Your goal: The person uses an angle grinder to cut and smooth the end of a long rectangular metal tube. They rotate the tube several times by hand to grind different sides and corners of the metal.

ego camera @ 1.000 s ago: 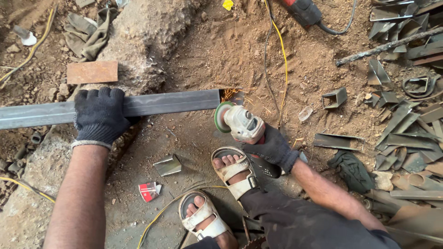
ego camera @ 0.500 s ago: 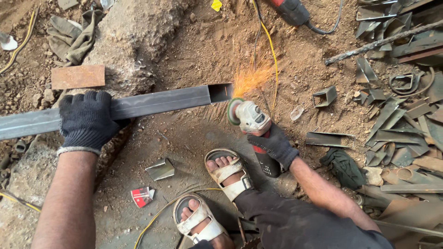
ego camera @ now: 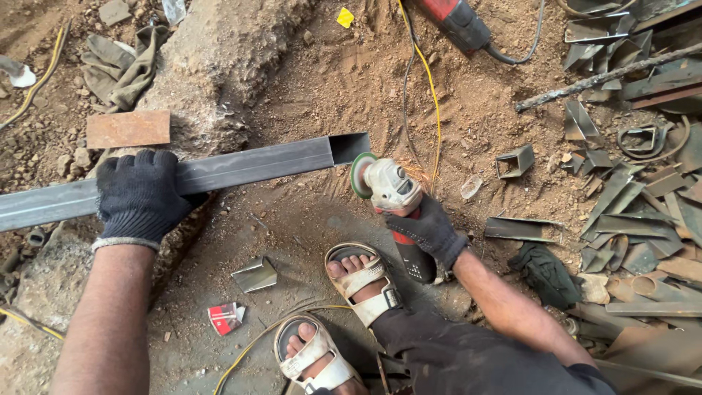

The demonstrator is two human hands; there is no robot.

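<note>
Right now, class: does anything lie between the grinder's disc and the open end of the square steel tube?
Nothing visible does. The grinder, held in the right hand, has its disc just beside the open end of the steel tube, with only bare dirt below the gap. The left hand grips the tube farther along.

**Greys and reds on brown earth**

The square steel tube [ego camera: 219,174] is dull grey with a dark open end. Both gloves are black knit; the left hand's [ego camera: 139,196] has a pale grey cuff. The angle grinder [ego camera: 391,197] has a silver-white head, green disc and red-and-black body. The sandals [ego camera: 362,281] are off-white. The flat plate [ego camera: 128,129], far left, is rust brown. A yellow cable [ego camera: 431,95] crosses reddish-brown soil [ego camera: 351,80].
</note>
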